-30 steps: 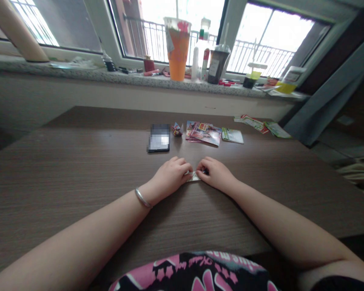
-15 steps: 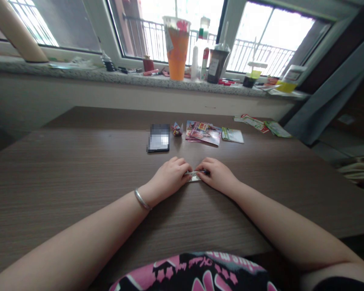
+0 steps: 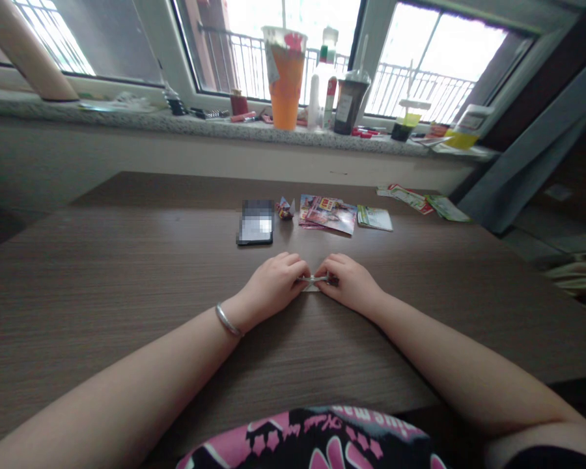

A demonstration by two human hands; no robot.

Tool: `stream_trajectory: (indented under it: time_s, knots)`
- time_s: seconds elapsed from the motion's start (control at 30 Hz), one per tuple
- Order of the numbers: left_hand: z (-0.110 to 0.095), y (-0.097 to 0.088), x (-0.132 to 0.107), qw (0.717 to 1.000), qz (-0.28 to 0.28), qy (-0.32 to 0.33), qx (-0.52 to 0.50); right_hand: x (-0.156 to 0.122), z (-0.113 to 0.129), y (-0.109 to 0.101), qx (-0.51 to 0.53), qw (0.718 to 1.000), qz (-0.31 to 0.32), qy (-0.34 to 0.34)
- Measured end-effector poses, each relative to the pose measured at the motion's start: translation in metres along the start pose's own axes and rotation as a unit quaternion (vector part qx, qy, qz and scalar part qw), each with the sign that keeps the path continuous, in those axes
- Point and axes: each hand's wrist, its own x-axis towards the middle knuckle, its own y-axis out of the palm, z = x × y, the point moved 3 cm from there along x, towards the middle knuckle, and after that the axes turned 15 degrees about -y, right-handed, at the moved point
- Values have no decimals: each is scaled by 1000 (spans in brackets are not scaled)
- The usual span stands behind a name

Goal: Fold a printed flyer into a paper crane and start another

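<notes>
Folded paper (image 3: 311,286), one, small and pale. Lies near the middle of the bench (image 3: 127,280), between both hands; shows only as a narrow strip in the gap. Too small to read for any print; cannot tell how many layers.

Left hand (image 3: 282,277): clamped on the left end of the folded paper, thumb toward the near side, fingers curled over. Carries a silver bangle (image 3: 228,320) at the wrist.

Right hand (image 3: 344,281): clamped on the right end of the same sheet, fingers bent, a narrow gap away from the left. Shows a dark patch beneath the fingers, not identifiable.

Beyond the hands, left to right: one flat dark device (image 3: 256,223), screen pixelated; just beside it, one small multicoloured folded piece (image 3: 286,209); next, overlapping glossy printed sheets (image 3: 329,215); close by, one green-and-white stack (image 3: 374,219). Farther back at right: red-and-green strips (image 3: 411,199) and one green sheet (image 3: 448,209).

On the speckled windowsill (image 3: 127,118): one small red bottle (image 3: 239,104); one tall orange cup (image 3: 286,85), with straw; one dark lidded cup (image 3: 350,105), with straw; one small yellow-and-dark cup (image 3: 406,122); one yellow-based container (image 3: 467,127).

At the near edge: one black garment (image 3: 307,440), printed pink and white.
</notes>
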Motion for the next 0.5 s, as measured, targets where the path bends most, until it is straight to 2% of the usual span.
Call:
stream_trajectory:
  time_s: [0.27,0.5]
  knots:
    - [-3,-2,1,999,1,32,14,1,1,1,10,1000,-2,-16]
    - [-5,-2,1,998,4,44,44,0,4,-4,-20,999,34,-21]
